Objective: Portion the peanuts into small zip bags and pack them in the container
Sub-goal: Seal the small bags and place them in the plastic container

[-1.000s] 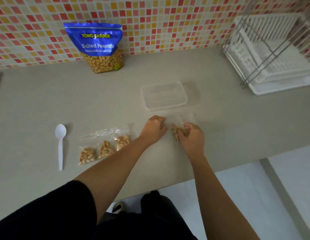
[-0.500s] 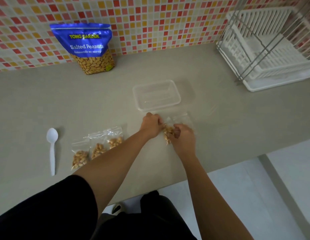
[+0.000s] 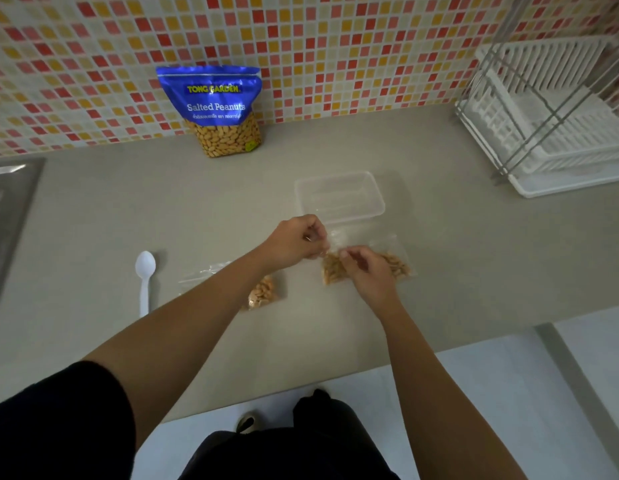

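A small clear zip bag of peanuts point(image 3: 332, 271) lies on the grey counter point(image 3: 474, 258) just in front of the clear rectangular plastic container point(image 3: 380, 202). The left hand point(image 3: 296, 242) has its fingers point(image 3: 313, 233) curled and pinches the bag's top edge. The right hand point(image 3: 368, 273) pinches the same edge with its bent fingers point(image 3: 353, 258) and covers the bag's middle. More filled zip bags point(image 3: 263, 293) lie to the container's front left, partly under the left forearm. A white plastic spoon point(image 3: 144, 278) lies further left. A blue Salted Peanuts pouch point(image 3: 211, 105) stands behind and left of the container, against the tiled wall.
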`<state>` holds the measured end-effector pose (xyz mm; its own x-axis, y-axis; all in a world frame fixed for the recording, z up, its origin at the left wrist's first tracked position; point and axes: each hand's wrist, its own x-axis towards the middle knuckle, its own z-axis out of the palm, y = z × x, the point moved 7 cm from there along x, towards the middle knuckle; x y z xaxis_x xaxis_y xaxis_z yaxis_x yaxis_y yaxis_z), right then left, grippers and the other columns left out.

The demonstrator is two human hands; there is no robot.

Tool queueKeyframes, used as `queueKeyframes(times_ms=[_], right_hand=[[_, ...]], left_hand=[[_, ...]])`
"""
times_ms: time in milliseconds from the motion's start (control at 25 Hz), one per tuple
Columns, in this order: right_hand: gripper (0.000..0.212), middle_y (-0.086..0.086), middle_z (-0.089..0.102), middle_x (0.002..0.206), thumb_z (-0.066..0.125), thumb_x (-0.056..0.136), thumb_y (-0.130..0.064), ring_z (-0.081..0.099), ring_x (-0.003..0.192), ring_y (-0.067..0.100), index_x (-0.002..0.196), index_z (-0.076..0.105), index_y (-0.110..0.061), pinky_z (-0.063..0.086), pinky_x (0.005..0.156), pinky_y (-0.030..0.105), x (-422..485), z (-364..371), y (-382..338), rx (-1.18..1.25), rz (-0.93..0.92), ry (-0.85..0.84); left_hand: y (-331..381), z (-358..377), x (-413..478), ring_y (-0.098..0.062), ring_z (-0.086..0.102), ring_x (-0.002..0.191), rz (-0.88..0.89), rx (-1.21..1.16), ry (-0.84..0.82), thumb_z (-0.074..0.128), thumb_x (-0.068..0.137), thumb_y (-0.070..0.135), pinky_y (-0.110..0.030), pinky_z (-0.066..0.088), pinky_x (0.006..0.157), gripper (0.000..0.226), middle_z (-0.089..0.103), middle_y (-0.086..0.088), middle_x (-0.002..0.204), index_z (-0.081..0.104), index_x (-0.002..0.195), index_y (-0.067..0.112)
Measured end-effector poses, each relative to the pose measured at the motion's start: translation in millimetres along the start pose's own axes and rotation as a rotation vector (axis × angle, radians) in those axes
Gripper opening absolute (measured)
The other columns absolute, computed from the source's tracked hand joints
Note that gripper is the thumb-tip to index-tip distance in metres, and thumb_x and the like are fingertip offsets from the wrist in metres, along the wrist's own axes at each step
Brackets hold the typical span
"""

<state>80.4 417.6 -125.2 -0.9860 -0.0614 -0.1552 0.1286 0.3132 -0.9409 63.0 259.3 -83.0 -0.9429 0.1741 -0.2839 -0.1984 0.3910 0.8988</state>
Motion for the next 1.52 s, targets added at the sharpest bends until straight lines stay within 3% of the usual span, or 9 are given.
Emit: queueKeyframes(times_ms=[160,360,520,640,800,1000,1240,1400,1520], right_hand=[[0.018,-0.002,0.064,0.093,0.062,0.088,-0.012,0.061,0.082,0.005,0.104,0.061,-0.020,0.050,0.072,0.017,0.3,23.2,-24.9,0.222,0.006,-0.101],[0.011,-0.005,0.064,0.076,0.065,0.086,-0.019,0.059,0.071,0.006,0.076,0.062,-0.022,0.049,0.071,0.024,-2.5,42.5,-46.1,0.232,-0.085,-0.021],[0.010,0.000,0.067,0.086,0.063,0.087,-0.015,0.065,0.075,0.014,0.085,0.064,-0.025,0.054,0.073,0.029,-4.2,59.9,-51.1,0.286,-0.061,-0.048],[0.012,-0.002,0.068,0.080,0.062,0.088,-0.018,0.065,0.071,0.010,0.080,0.063,-0.028,0.052,0.069,0.020,-7.3,68.0,-54.7,0.239,-0.048,-0.045],[0.011,-0.007,0.064,0.078,0.059,0.090,-0.019,0.062,0.072,0.007,0.080,0.060,-0.025,0.047,0.066,0.011,-10.6,77.4,-59.6,0.210,-0.072,-0.017],[0.004,0.001,0.068,0.087,0.063,0.088,-0.024,0.067,0.071,0.011,0.090,0.064,-0.021,0.054,0.070,0.023,-12.7,85.0,-58.9,0.308,-0.043,-0.027],[0.010,0.000,0.064,0.066,0.066,0.086,-0.022,0.058,0.061,0.011,0.078,0.067,-0.028,0.050,0.065,0.026,-14.7,87.0,-55.3,0.369,-0.013,0.052],[0.011,-0.001,0.062,0.062,0.066,0.085,-0.021,0.055,0.057,0.009,0.077,0.069,-0.029,0.048,0.062,0.025,-16.9,87.4,-56.3,0.325,-0.043,0.034],[0.008,-0.005,0.063,0.062,0.066,0.085,-0.021,0.057,0.057,0.007,0.079,0.069,-0.026,0.049,0.063,0.022,-18.1,86.3,-55.1,0.259,-0.071,0.075]], left_hand=[[7.9,-30.0,-14.2,-0.008,0.066,0.068,0.000,-0.004,0.009,0.070,0.082,0.010,-0.016,0.054,0.061,0.023,0.070,-0.003,0.077,0.057,0.100,0.010],[7.4,-57.1,-26.0,-0.012,0.062,0.067,0.034,0.146,0.041,0.069,0.083,0.010,-0.024,0.057,0.072,0.007,0.064,0.002,0.071,0.068,0.089,0.009],[-3.5,-69.5,-33.0,-0.003,0.062,0.060,0.040,0.251,0.066,0.067,0.084,0.011,-0.023,0.054,0.072,0.005,0.064,0.003,0.072,0.068,0.089,0.011],[-8.2,-75.0,-40.8,-0.010,0.059,0.074,0.051,0.400,0.098,0.066,0.085,0.021,-0.027,0.046,0.076,0.008,0.066,0.002,0.080,0.068,0.090,0.016],[-13.6,-79.4,-53.6,-0.013,0.063,0.075,0.061,0.262,0.156,0.060,0.089,0.018,-0.028,0.049,0.076,0.004,0.063,0.001,0.082,0.064,0.087,0.016],[-15.7,-78.1,-63.8,-0.004,0.065,0.057,0.034,0.056,0.197,0.054,0.093,0.010,-0.019,0.056,0.059,0.007,0.060,-0.004,0.085,0.059,0.093,0.005],[-15.6,-70.2,-67.0,-0.015,0.068,0.064,-0.044,-0.071,0.188,0.055,0.092,0.016,-0.025,0.059,0.064,0.012,0.066,-0.007,0.086,0.060,0.096,0.006],[-8.6,-78.1,-60.5,-0.013,0.064,0.072,0.068,0.183,0.201,0.063,0.087,0.021,-0.021,0.053,0.070,0.011,0.067,-0.003,0.081,0.068,0.091,0.012],[0.5,-72.0,-56.7,-0.003,0.051,0.065,0.165,0.500,0.155,0.059,0.090,0.022,-0.009,0.038,0.060,0.014,0.061,0.004,0.076,0.068,0.093,0.011]])
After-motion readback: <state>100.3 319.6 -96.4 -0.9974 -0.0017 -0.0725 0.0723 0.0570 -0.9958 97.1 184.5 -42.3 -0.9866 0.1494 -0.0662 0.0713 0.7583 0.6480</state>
